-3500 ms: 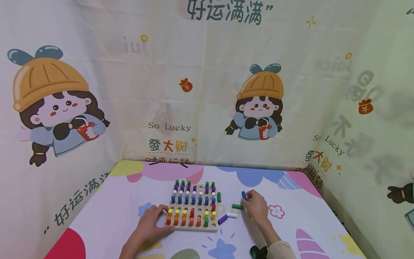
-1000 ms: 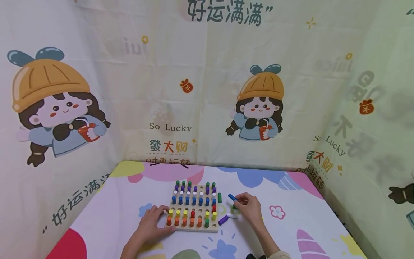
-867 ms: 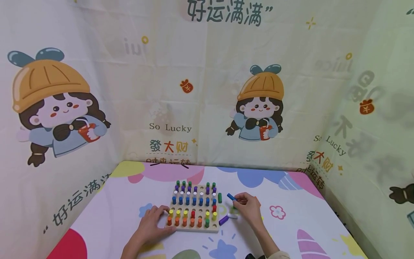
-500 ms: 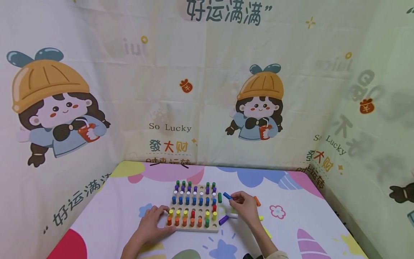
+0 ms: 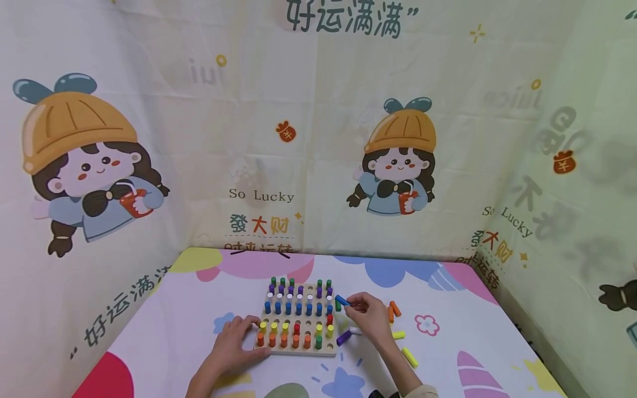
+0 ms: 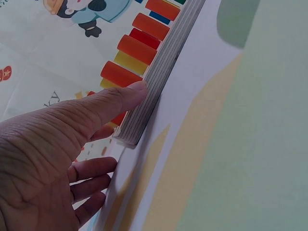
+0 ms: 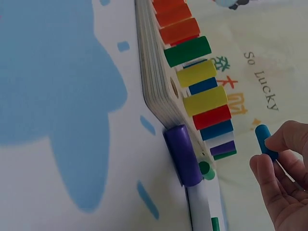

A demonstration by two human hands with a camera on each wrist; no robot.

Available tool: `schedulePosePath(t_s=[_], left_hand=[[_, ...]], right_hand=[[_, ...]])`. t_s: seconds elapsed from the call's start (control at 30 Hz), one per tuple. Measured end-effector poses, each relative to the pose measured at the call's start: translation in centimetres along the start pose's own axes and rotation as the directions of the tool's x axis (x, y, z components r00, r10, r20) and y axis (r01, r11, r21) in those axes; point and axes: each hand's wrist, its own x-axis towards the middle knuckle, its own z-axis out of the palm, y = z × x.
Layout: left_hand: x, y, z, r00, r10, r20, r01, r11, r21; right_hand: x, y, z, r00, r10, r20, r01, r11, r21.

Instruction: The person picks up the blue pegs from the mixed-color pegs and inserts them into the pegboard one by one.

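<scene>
A wooden pegboard [image 5: 298, 352] carries rows of coloured pegs, with some holes bare. My left hand [image 5: 231, 348] grips its front left corner; in the left wrist view the thumb [image 6: 132, 94] presses on the layered edge, while the other fingers lie off the board. Between thumb and fingertips my right hand [image 5: 370, 319] pinches a blue peg [image 7: 262, 134], held at a slant just beyond the board's right edge. In the head view the blue peg overlaps a green peg [image 5: 338, 306] lying on the table.
Beside the board's front right lie a purple peg [image 5: 343, 338] and a white peg [image 5: 355, 330], partly behind the right hand. Right of that hand are orange pegs [image 5: 395, 308] and yellow pegs [image 5: 410, 357]. A printed cloth wall [image 5: 318, 232] stands behind the table.
My right hand has carried the blue peg leftward from among the loose pegs to the board's right edge, uncovering orange and yellow pegs. My left hand has stayed at the corner.
</scene>
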Motion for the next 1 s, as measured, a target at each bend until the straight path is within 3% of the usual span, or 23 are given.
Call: schedulePosePath(t_s=[1.0], left_hand=[[-0.1,0.1,0.0,1.000,-0.005,-0.002,0.005,1.000,-0.008]], right_hand=[[-0.7,-2.1,3.6,0.987,-0.090,0.131,0.080,0.993,0.082]])
